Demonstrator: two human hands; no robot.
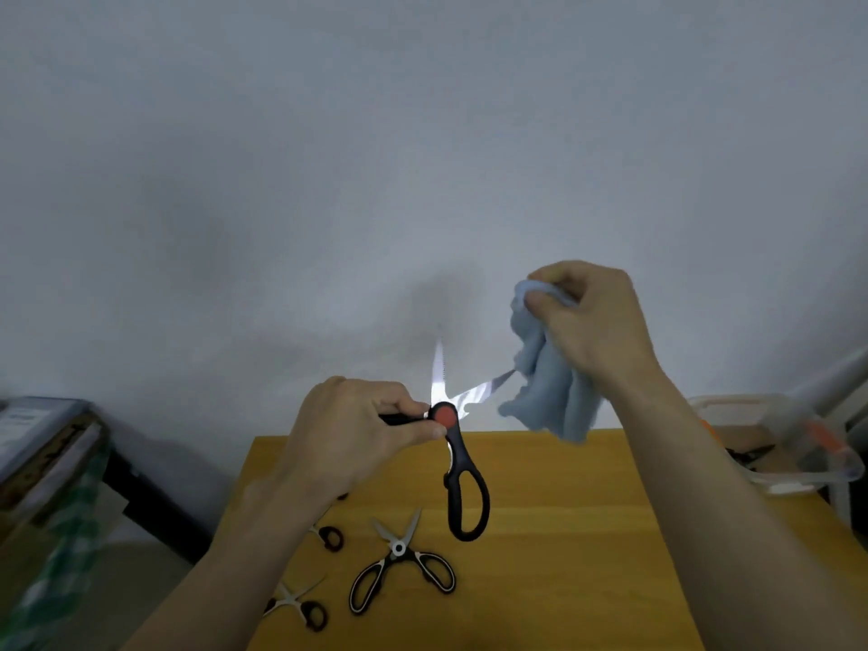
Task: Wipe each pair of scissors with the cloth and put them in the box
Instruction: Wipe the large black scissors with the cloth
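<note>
My left hand grips one handle of large black scissors with a red pivot, held up over the wooden table with the blades spread apart. The other handle loop hangs down. My right hand pinches a crumpled light blue cloth, which hangs at the tip of the right blade. On the table lie black-and-white scissors and two small dark-handled pairs, partly hidden by my left forearm. A clear plastic box stands at the right with dark and orange items inside.
A pale wall fills the view behind the table. On the left stand a dark frame and a stack with green checked fabric. A white post leans beside the box.
</note>
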